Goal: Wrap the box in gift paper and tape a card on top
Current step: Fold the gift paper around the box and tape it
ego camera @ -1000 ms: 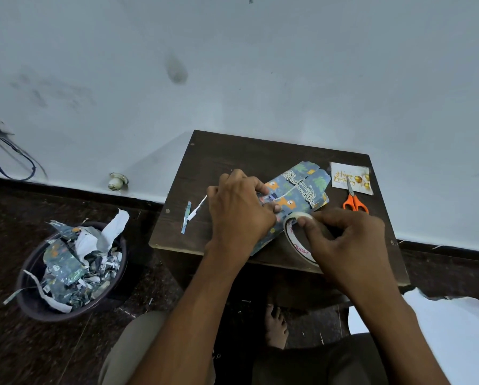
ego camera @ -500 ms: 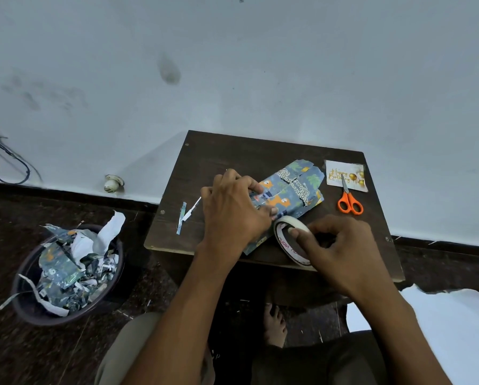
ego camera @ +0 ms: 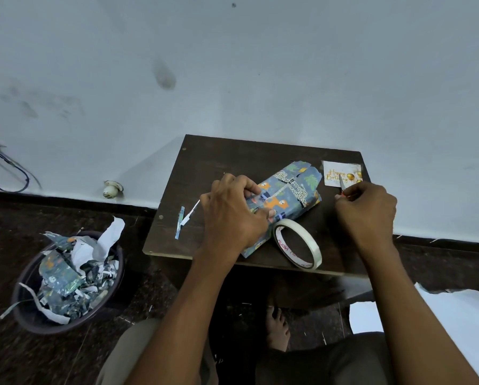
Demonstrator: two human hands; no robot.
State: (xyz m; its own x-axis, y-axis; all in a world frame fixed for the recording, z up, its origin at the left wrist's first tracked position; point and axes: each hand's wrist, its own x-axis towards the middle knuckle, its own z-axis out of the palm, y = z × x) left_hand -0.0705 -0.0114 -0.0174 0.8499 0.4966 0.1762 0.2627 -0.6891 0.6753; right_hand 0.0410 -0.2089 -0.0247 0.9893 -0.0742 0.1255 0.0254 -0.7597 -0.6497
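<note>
On the dark wooden table (ego camera: 213,157), the left hand (ego camera: 230,215) pinches paper around the blue animal-print wrapped box (ego camera: 285,197); the right hand (ego camera: 367,211) closes on orange-handled scissors (ego camera: 343,187). If that pinch slackens, the fold may spring open.

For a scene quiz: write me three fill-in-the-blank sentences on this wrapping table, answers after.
1. The left hand holds down the wrapped ____.
2. The right hand grips the orange ____, whose blade tip lies over the birthday card.
3. The tape roll lies near the table's ____ edge, between the two hands.

Answers: box; scissors; front
</note>
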